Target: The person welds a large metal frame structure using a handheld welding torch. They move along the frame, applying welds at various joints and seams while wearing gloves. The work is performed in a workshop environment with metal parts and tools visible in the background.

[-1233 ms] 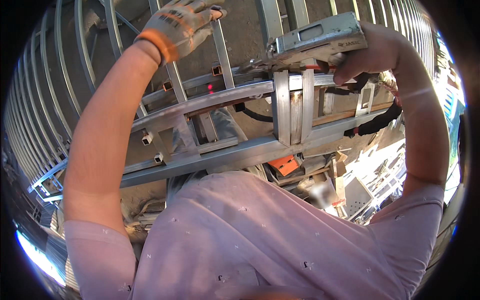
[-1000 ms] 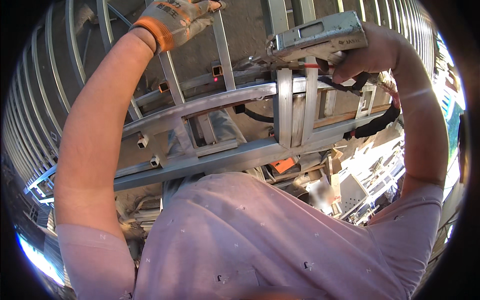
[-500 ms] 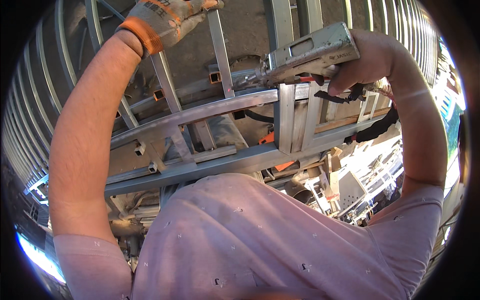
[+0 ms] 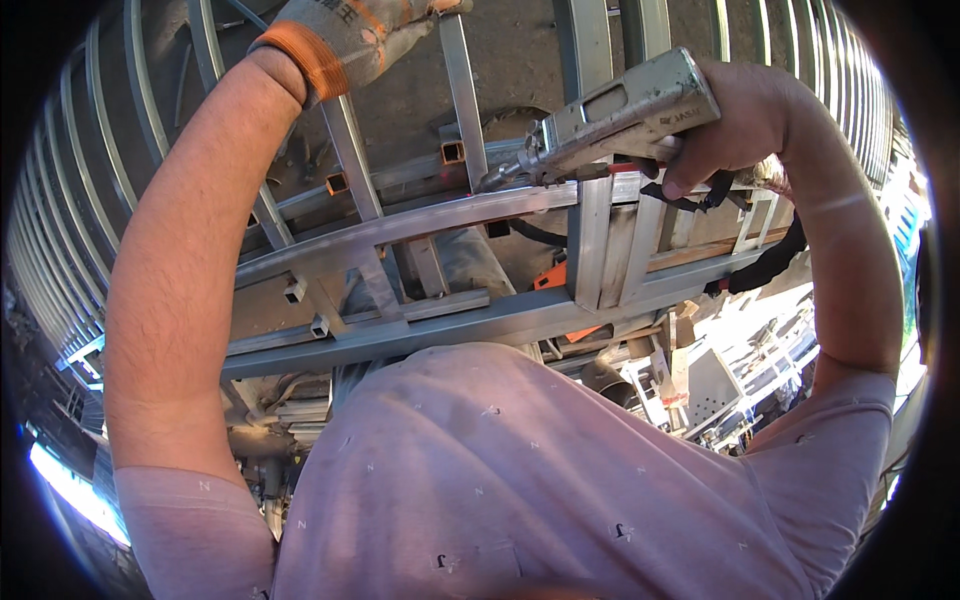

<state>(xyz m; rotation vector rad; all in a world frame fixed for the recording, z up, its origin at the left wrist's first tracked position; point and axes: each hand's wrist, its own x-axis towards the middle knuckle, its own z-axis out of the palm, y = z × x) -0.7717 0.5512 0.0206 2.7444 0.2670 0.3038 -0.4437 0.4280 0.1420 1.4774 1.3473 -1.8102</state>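
My right hand (image 4: 735, 120), bare, is closed around a handheld welding gun (image 4: 625, 115) with a scuffed grey-green body. The gun tilts down to the left, its metal nozzle (image 4: 505, 178) at the spot where a slim upright metal bar (image 4: 461, 95) meets a curved metal rail (image 4: 480, 207). A small red light dot shows beside the tip; I cannot tell whether the tip touches. My left hand (image 4: 355, 40) wears a grey and orange work glove. Its fingertips close on the upper end of that bar, partly cut off by the picture's top edge.
Many parallel metal bars (image 4: 140, 85) fan out on both sides. A straight lower rail (image 4: 470, 325) crosses in front of my body, and wide posts (image 4: 593, 240) join it to the curved rail. A black cable sleeve (image 4: 775, 265) hangs under my right forearm. Metal scraps (image 4: 710, 385) lie at the lower right.
The welding gun's nozzle has come down to the foot of the slim bar, and the gun slants more steeply. The whole view has shifted slightly. My left hand stays at the bar's upper end.
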